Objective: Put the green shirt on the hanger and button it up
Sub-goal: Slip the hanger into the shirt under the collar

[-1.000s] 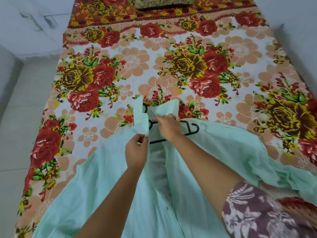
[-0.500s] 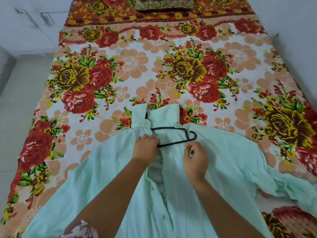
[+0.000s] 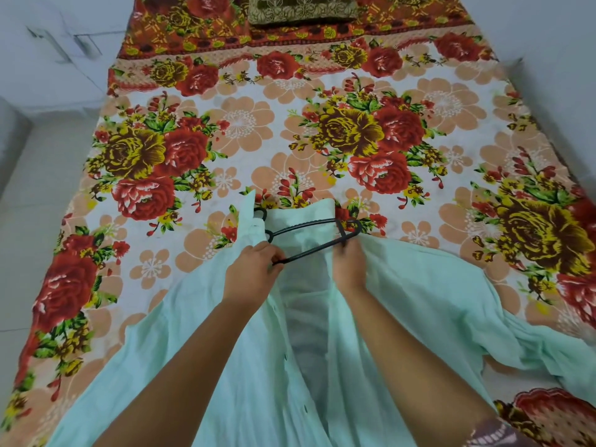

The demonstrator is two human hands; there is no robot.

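green shirt [image 3: 419,285] front open | left hand [image 3: 253,274] pinches hanger [image 3: 314,250] | right hand [image 3: 350,267] grips shirt edge

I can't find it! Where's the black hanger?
In the head view's middle, the hanger lies inside the open green shirt, between the left hand and right hand.

The shirt [image 3: 435,301] lies spread open at the near edge of the bed [image 3: 245,124], collar toward the centre. The hanger [image 3: 309,250] rests in the collar opening, between the left hand [image 3: 251,272] and the right hand [image 3: 350,269]. A cushion [image 3: 303,9] sits at the far edge.

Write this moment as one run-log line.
left hand grips hanger | right hand holds green shirt by hanger end | shirt front unbuttoned
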